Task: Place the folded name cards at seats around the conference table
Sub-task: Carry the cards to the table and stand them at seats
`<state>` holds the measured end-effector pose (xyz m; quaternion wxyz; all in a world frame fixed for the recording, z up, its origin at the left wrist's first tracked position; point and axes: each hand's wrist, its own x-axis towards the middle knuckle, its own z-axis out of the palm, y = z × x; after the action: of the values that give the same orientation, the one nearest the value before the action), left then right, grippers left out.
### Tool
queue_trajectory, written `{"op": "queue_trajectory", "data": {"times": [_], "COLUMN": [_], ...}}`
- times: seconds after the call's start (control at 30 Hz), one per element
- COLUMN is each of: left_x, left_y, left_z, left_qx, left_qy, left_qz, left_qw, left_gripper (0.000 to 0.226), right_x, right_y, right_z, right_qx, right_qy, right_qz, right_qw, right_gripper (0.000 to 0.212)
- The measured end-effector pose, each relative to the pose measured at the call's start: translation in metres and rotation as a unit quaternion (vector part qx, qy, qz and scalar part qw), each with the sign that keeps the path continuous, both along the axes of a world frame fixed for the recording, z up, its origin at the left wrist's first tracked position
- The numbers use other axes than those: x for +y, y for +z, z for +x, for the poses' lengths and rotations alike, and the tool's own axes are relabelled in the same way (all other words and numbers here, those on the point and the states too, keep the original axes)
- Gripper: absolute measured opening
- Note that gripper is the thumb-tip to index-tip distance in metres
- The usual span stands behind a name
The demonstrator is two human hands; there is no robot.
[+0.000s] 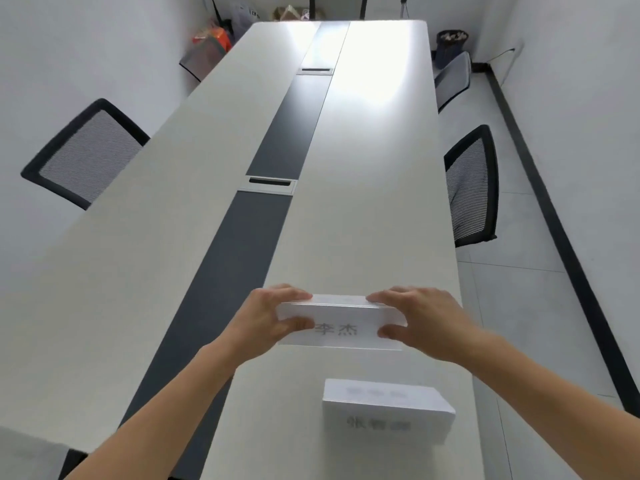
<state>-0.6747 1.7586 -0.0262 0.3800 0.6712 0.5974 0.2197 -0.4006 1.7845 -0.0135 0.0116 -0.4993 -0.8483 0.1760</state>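
Note:
A folded white name card (341,322) with dark printed characters is held over the near right half of the long conference table (381,202). My left hand (268,318) pinches its left end, thumb on the printed face and fingers over the top fold. My right hand (419,320) pinches its right end the same way. I cannot tell whether the card's lower edge touches the table. A stack of folded name cards (388,408) sits on the table nearer to me, below the held card, with blurred print on its front.
A dark strip (277,140) with two cable hatches runs down the table's middle. A mesh-backed chair (86,154) stands at the left side, another (472,185) at the right, a third (453,77) farther right. Bags and boxes (211,43) crowd the far corner.

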Motion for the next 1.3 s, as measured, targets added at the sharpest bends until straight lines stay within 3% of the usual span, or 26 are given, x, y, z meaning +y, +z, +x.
{"op": "queue_trajectory", "data": {"times": [0.17, 0.3, 0.47, 0.57, 0.83, 1.1, 1.3], "left_x": [0.027, 0.036, 0.009, -0.007, -0.012, -0.012, -0.012], "left_y": [-0.025, -0.099, -0.203, -0.235, -0.251, -0.254, -0.253], "left_z": [-0.074, -0.142, -0.203, -0.21, -0.216, -0.217, -0.217], "left_qx": [0.002, 0.088, 0.283, 0.343, 0.327, 0.33, 0.334], "left_qy": [0.11, 0.247, 0.216, 0.189, 0.178, 0.174, 0.176], "left_qz": [0.092, 0.029, -0.135, -0.116, -0.087, -0.1, -0.092], "left_qw": [0.99, 0.965, 0.925, 0.913, 0.924, 0.922, 0.922], "left_gripper": [0.067, 0.06, 0.069, 0.074, 0.074, 0.074, 0.073], "right_x": [0.039, 0.078, 0.126, 0.152, 0.204, 0.23, 0.243], "right_y": [-0.021, -0.042, -0.079, -0.101, -0.152, -0.174, -0.173], "right_z": [-0.076, -0.136, -0.205, -0.243, -0.313, -0.326, -0.33], "right_qx": [0.023, 0.005, -0.015, -0.027, -0.045, -0.007, -0.051], "right_qy": [-0.028, -0.078, -0.12, -0.129, -0.137, -0.141, -0.129], "right_qz": [-0.044, -0.085, -0.123, -0.126, -0.104, -0.107, -0.102], "right_qw": [0.998, 0.993, 0.985, 0.983, 0.984, 0.984, 0.985], "right_gripper": [0.045, 0.042, 0.041, 0.041, 0.04, 0.043, 0.044]}}
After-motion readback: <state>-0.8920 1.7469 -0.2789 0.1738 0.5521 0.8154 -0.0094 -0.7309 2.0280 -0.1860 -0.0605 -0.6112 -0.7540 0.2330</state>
